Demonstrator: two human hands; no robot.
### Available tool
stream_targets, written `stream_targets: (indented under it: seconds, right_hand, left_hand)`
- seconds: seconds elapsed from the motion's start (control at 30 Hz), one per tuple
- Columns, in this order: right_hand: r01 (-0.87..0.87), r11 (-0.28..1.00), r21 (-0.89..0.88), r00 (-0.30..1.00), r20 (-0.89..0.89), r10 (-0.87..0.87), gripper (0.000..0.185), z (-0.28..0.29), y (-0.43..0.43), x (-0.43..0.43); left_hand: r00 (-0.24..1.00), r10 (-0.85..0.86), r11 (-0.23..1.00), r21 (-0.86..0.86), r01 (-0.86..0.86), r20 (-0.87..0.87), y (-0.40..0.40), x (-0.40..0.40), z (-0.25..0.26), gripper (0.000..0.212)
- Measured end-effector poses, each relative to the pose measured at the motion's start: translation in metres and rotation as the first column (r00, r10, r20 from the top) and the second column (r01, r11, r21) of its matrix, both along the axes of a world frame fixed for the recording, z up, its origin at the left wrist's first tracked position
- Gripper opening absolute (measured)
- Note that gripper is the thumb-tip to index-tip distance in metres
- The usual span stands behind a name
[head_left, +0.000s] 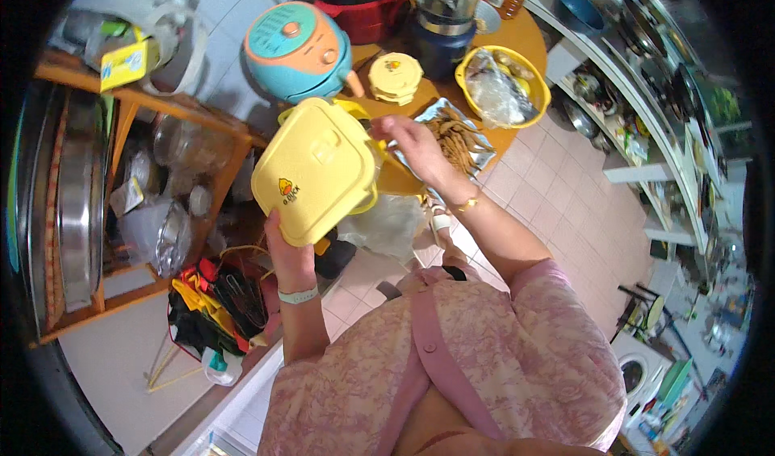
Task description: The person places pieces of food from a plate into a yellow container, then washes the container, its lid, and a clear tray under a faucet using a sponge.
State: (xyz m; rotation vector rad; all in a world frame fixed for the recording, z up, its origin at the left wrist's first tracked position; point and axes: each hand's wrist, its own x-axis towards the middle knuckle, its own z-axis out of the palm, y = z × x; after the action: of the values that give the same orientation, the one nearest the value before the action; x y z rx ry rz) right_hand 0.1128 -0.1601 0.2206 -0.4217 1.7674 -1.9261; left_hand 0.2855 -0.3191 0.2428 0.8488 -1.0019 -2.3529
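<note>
A pale yellow lidded food container, printed with a duck and writing, is tilted in front of me above the table. My left hand grips its near left corner. At its right side, my right hand has its fingers bent close to the yellow side flap; whether they pinch it is unclear. More yellow edge shows under the lid at the lower right. Beyond my right hand lies a blue-and-white dish of brown, strip-like food. A small round yellow lidded container stands farther back.
The round wooden table also bears a blue-and-orange cooking appliance, a red pot, a blender and a yellow basket with plastic-bagged items. A wooden shelf stands left, with a full bag below; white shelving stands right.
</note>
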Motion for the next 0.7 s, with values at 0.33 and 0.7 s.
stream_targets:
  seconds: [0.33,0.7]
  right_hand:
    - [0.299,0.904,0.305,0.954,-0.088,-0.286,0.033,0.040,0.165,0.072]
    - [0.708,0.622,0.333,0.649,0.040,-0.760,0.035,-0.039,0.312,0.162]
  left_hand:
    - [0.832,-0.544,0.755,-0.368,0.543,0.111,0.086,-0.027,-0.013,0.047]
    - [0.186,-0.978,0.190,0.035,0.981,0.098,0.233,-0.048,-0.051,0.047]
